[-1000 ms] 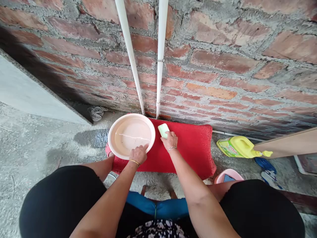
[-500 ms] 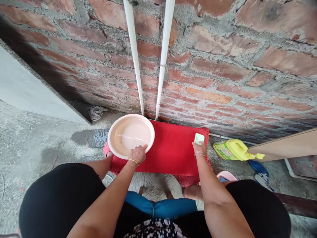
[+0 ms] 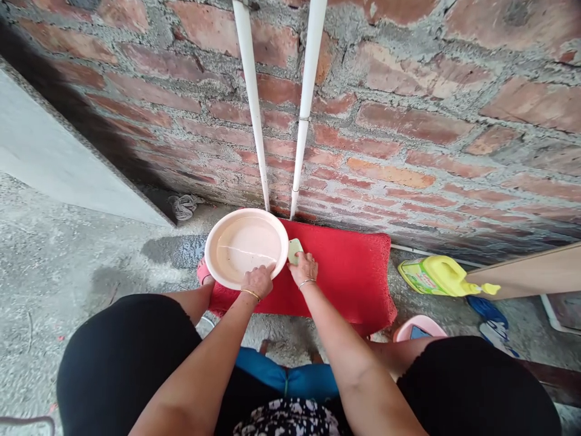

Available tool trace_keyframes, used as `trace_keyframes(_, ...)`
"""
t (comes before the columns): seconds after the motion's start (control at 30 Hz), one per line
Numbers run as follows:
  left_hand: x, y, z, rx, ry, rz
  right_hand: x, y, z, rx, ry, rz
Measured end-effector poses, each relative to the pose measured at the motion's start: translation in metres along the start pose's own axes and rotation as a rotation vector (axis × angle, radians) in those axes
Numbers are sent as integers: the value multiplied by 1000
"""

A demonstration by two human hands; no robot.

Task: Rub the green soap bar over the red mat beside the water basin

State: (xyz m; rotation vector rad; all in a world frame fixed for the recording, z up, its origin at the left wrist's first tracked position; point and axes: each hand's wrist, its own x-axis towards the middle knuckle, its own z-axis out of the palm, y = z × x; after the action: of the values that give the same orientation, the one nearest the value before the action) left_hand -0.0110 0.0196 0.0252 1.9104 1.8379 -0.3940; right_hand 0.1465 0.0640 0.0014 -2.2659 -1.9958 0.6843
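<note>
A pale pink basin (image 3: 222, 281) with water in it stands on the left part of a red mat (image 3: 345, 266). My left hand (image 3: 258, 281) is closed over the basin's near right rim, its fingers reaching inside. Just right of the basin, my right hand (image 3: 305, 268) grips a pale green, hand-sized block (image 3: 295, 249) with rounded corners. The block is close beside the basin's rim, above the mat; its underside is hidden, so I cannot tell its exact kind.
A brick wall (image 3: 390, 139) with two white pipes (image 3: 303, 133) rises behind the mat. At right lie a yellow jug (image 3: 436, 275), a blue-and-white bundle (image 3: 492, 321) and a pink tub (image 3: 431, 324). At left are a pale slab (image 3: 77, 142) and a grey rag (image 3: 184, 206).
My right hand has carried the green block leftward across the mat, from its right end to beside the basin. My left hand stays on the basin's rim. The view has shifted slightly.
</note>
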Motion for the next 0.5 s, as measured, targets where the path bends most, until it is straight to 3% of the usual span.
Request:
trace_keyframes(0.1,1,0,0,-11,-15,-14,3,32,-17,-87,18,-8)
trace_keyframes(0.23,1,0,0,-16,-14,-13,6,90,-46,-58,87,258)
trace_keyframes(0.3,1,0,1,-15,-3,-11,8,100,-52,-27,134,346)
trace_keyframes(0.4,0,0,2,-13,20,-6,12,79,-47,2,175,248)
trace_keyframes(0.5,-1,-1,4,-1,38,4,21,31,-30,32,138,97)
